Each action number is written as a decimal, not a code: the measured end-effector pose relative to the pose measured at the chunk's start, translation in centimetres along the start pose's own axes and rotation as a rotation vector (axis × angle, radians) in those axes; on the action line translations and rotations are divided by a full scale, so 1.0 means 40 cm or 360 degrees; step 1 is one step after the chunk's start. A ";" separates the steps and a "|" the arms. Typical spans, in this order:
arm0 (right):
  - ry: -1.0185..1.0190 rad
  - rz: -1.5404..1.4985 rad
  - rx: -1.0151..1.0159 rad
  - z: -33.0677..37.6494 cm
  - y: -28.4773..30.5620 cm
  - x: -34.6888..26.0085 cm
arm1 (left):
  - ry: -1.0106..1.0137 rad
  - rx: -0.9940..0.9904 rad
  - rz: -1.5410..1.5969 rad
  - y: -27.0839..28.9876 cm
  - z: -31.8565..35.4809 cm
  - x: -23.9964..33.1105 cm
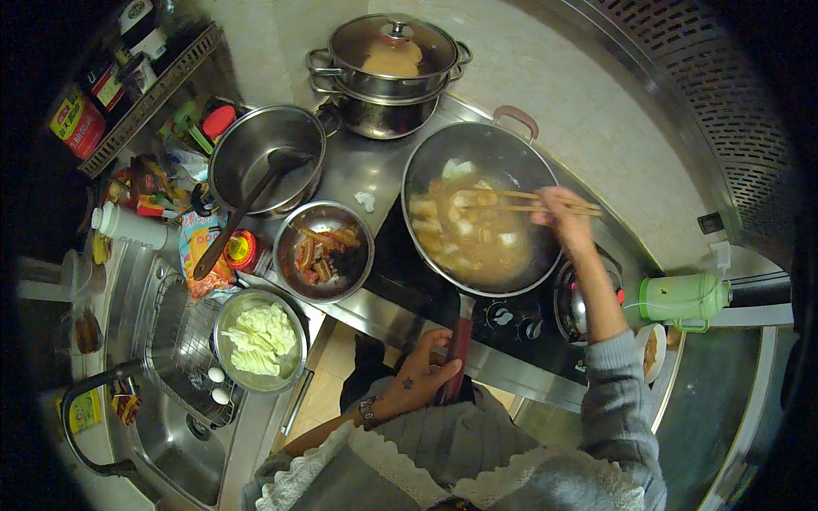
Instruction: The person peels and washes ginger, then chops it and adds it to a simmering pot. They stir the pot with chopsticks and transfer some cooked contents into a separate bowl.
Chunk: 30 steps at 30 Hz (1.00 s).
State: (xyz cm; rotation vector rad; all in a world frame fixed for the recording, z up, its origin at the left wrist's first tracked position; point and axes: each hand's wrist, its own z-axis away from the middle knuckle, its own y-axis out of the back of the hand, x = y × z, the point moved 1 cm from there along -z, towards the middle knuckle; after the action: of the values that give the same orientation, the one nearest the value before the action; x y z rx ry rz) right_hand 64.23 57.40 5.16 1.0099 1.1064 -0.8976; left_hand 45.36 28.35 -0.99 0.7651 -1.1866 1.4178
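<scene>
two chopsticks (520, 201) in right hand (564, 220) over wok (443, 162).

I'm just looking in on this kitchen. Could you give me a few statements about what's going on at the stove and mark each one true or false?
1. The right hand holds chopsticks over the food in the wok. True.
2. The left hand rests on the sink's edge. False: it has a grip on the wok handle.
3. The bowl of pale cabbage sits beside the sink. True.
4. The stacked pots behind the wok are uncovered. False: a glass lid closes the top one.
5. The ladle stands in the wok. False: it leans in the empty steel pot to the left.
</scene>
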 end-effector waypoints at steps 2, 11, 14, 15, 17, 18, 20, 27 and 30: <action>0.0102 0.0271 0.0163 0.030 0.078 -0.039 | 0.0040 0.0035 0.0009 -0.003 -0.002 -0.005; 0.0032 0.0636 -0.0213 0.084 0.122 0.033 | 0.0224 -0.0154 0.0384 -0.013 -0.035 -0.027; 0.0020 0.0664 -0.0342 0.120 0.069 0.037 | 0.0165 -0.0125 0.0470 -0.010 -0.034 -0.030; -0.0026 0.0704 -0.0376 0.132 0.052 0.033 | 0.0162 -0.0111 0.0418 -0.009 -0.034 -0.032; 0.0017 0.0496 -0.0492 0.150 0.014 0.023 | 0.0115 -0.0115 0.0366 -0.008 -0.036 -0.039; -0.0053 0.0457 -0.0509 0.157 -0.005 0.018 | 0.0121 -0.0122 0.0356 -0.008 -0.039 -0.044; -0.0215 0.0385 -0.0479 0.167 -0.046 0.009 | 0.0165 -0.0132 0.0338 -0.007 -0.043 -0.053; -0.0350 0.0050 -0.0304 0.112 -0.199 -0.051 | 0.0130 -0.0120 0.0407 -0.010 -0.045 -0.054; -0.0266 -0.0161 -0.0214 0.038 -0.252 -0.068 | 0.0114 -0.0102 0.0343 -0.009 -0.042 -0.035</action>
State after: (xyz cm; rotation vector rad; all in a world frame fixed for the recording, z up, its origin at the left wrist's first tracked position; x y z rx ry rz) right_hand 54.61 53.17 6.13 0.7604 1.0683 -0.9576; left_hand 46.25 29.44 -2.68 0.5503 -1.2816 1.5618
